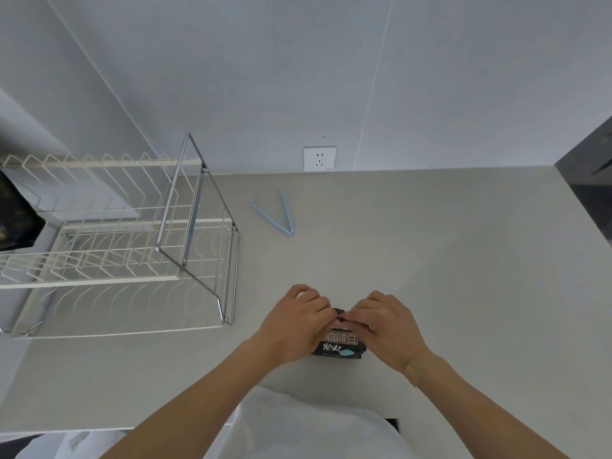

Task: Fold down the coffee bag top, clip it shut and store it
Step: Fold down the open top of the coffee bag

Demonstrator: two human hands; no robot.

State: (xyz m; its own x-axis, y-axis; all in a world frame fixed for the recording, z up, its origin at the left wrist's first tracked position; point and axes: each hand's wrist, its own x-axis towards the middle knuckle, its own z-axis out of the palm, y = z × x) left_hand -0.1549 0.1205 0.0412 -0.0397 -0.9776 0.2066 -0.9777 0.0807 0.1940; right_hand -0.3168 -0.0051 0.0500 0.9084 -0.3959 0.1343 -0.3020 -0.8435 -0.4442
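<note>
A small black coffee bag (341, 342) with white lettering stands on the grey counter (447, 260) close to the front edge. My left hand (298, 321) grips its top from the left and my right hand (387, 324) grips it from the right, fingertips meeting over the bag's upper edge. Both hands hide most of the top. A light blue sealing clip (276, 213) lies open in a V shape farther back on the counter, apart from the bag.
A white wire dish rack (99, 246) with a chrome frame (195, 220) fills the counter's left side. A wall socket (320, 158) sits on the back wall. A dark object (16, 217) rests at the far left, and a dark cabinet (592, 180) stands at the right.
</note>
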